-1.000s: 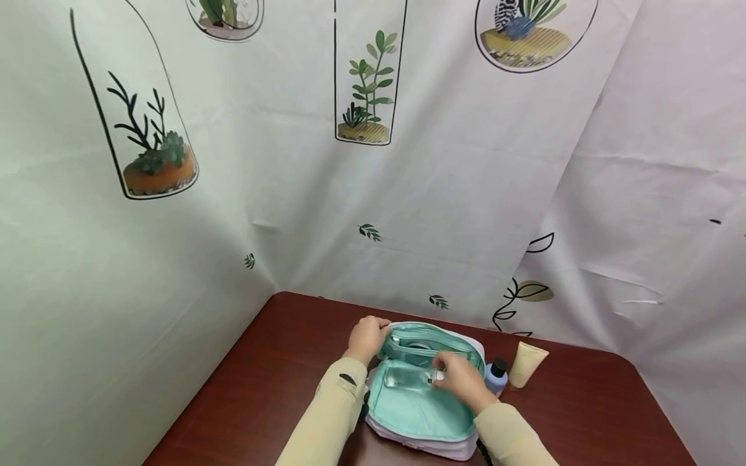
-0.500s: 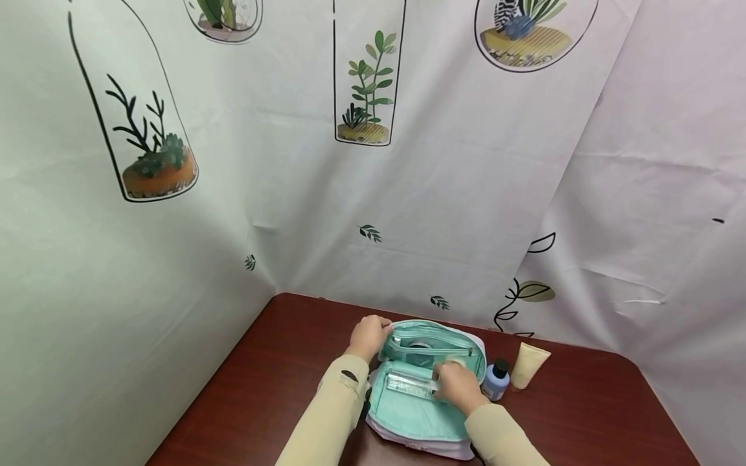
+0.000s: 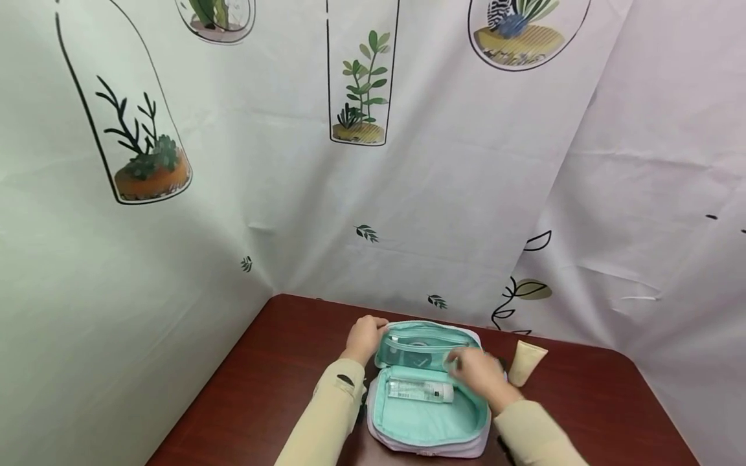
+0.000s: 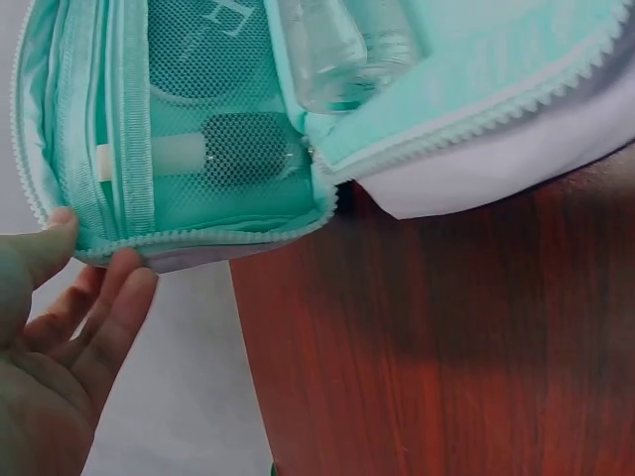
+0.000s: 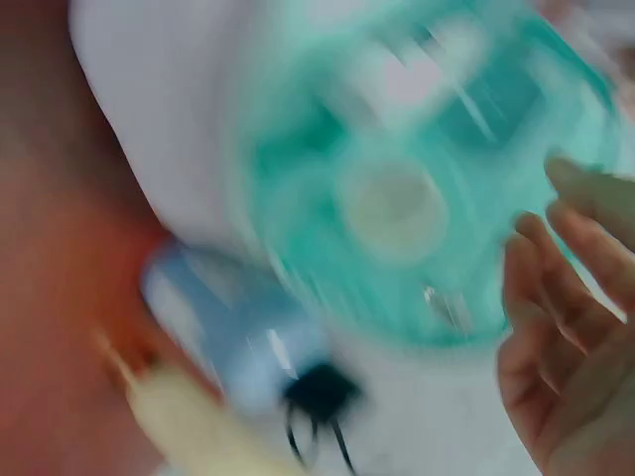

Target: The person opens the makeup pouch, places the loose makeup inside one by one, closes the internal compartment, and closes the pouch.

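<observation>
A toiletry bag (image 3: 428,424), lilac outside and mint inside, lies unzipped with its lid raised toward the back. My left hand (image 3: 362,340) pinches the lid's left edge, thumb inside and fingers outside in the left wrist view. A clear bottle (image 3: 415,390) with a white cap lies on its side in the bag's base. My right hand (image 3: 480,373) is over the right side of the lid, its fingers loosely bent with nothing between them in the blurred right wrist view. Behind the lid's mesh pocket (image 4: 213,109) lies a small bottle (image 4: 243,149), among other things.
Right of the bag stands a blue bottle (image 5: 233,322) with a black cap, mostly hidden behind my right hand in the head view. A cream tube (image 3: 526,362) stands beside it on the red-brown table (image 3: 594,404). A printed cloth (image 3: 443,194) hangs behind.
The clear bottle has been let go and now lies in the bag's base. My right hand has moved off it to the right. The left hand keeps its hold on the lid.
</observation>
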A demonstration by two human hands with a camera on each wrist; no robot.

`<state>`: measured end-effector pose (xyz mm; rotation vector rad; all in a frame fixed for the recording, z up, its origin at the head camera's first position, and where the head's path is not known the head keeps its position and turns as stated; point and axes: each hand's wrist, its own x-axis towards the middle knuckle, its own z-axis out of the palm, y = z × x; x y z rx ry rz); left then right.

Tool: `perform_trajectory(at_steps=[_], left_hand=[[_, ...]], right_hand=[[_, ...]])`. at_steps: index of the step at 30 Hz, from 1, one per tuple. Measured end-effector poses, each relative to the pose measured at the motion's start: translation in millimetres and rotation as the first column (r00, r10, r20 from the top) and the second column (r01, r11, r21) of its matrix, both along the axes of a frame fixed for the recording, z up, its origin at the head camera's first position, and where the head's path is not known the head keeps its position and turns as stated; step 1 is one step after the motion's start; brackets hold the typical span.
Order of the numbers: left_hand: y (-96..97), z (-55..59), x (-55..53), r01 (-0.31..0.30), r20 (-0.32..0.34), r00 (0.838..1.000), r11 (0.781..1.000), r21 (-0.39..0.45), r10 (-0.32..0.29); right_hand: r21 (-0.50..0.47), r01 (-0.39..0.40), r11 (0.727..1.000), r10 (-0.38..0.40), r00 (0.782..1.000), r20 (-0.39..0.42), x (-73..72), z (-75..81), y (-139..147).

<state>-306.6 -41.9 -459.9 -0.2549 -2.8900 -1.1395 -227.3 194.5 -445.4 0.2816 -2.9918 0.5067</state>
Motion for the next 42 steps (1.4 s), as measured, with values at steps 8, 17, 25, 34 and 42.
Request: perform_trajectory(at_steps=[8, 17, 25, 34, 42], left_hand=[[-2.7, -3.7, 1.0, 0.0, -0.046, 0.999, 0.999, 0.035, 0.001], [-6.4, -7.1, 5.7, 0.034, -0.078, 0.996, 0.999, 0.002, -0.033], [-7.2, -8.6, 5.3, 0.031, -0.08, 0.996, 1.0, 0.0, -0.031], [-8.4, -8.2, 5.7, 0.033, -0.038, 0.999, 0.999, 0.009, -0.032], [-6.7, -3.0, 8.0, 0.014, -0.014, 1.0, 1.0, -0.001, -0.014]], right_hand=[[0.046, 0.21, 0.977, -0.201, 0.968, -0.149, -2.0, 36.6, 90], [0.149, 0.191, 0.97, -0.165, 0.971, -0.173, 8.0, -5.9, 115], [0.13, 0.186, 0.974, -0.155, 0.963, -0.219, 9.7, -6.4, 114], [0.074, 0.231, 0.97, -0.214, 0.96, -0.182, 9.0, 28.8, 116], [-0.005, 0.23, 0.973, -0.226, 0.951, -0.21, 8.8, 72.8, 105]])
